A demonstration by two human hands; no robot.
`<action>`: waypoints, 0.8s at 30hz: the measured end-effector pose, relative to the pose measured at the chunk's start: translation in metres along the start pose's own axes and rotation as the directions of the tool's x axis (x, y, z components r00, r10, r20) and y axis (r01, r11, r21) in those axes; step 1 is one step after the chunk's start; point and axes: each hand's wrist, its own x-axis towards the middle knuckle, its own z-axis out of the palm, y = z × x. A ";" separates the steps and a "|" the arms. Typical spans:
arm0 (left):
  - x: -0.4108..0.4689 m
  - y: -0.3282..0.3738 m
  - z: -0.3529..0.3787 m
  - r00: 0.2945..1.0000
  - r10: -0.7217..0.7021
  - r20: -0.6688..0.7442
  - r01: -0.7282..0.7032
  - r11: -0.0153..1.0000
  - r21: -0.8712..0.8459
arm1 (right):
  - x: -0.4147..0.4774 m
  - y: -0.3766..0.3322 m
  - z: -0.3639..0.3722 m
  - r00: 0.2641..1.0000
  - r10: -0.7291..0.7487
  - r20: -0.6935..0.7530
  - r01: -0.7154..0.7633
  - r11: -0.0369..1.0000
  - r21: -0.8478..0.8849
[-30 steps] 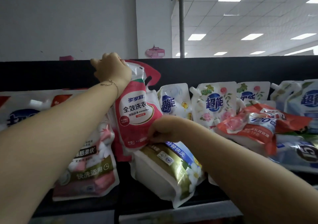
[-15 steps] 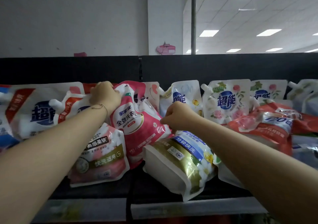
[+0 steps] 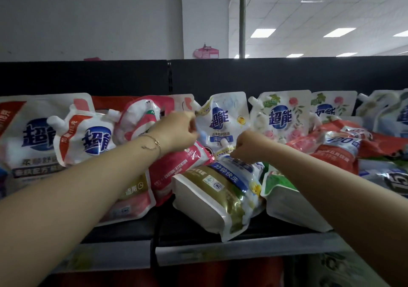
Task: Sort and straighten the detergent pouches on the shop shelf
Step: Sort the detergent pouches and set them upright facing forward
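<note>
Detergent pouches crowd a black shelf (image 3: 141, 229). A pink pouch (image 3: 176, 169) leans back in the middle, its crumpled top (image 3: 141, 119) to the left of my left hand. My left hand (image 3: 176, 130) has its fingers curled at the upper left edge of an upright white pouch with a blue logo (image 3: 223, 121) and seems to pinch it. A gold and blue pouch (image 3: 218, 189) lies on its back at the front. My right hand (image 3: 249, 147) grips that pouch's top beside its white spout (image 3: 225, 142).
Two white and red pouches (image 3: 86, 138) stand at the left. Floral white pouches (image 3: 280, 119) line the black back panel (image 3: 287, 77). Red pouches (image 3: 335, 147) lie flat at the right, beside a green and white pouch (image 3: 284, 196). A grey price rail (image 3: 220, 251) edges the shelf.
The pink pouch came down from above the back panel and now leans among the others. My left hand left its top and moved right to the white pouch. My right hand shifted onto the gold pouch's top.
</note>
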 end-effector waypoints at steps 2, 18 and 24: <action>-0.005 0.011 0.017 0.983 0.002 0.181 -0.015 0.998 0.069 | 0.001 0.012 0.004 0.999 0.039 0.005 -0.039 0.997 -0.061; -0.051 0.019 0.077 0.980 -0.071 0.186 0.064 0.997 0.040 | 0.027 0.041 0.023 0.973 0.224 0.054 -0.227 0.973 0.042; -0.067 0.018 0.072 0.977 -0.048 0.206 0.035 0.997 0.065 | 0.032 0.047 0.024 0.970 0.240 -0.027 -0.234 0.962 0.143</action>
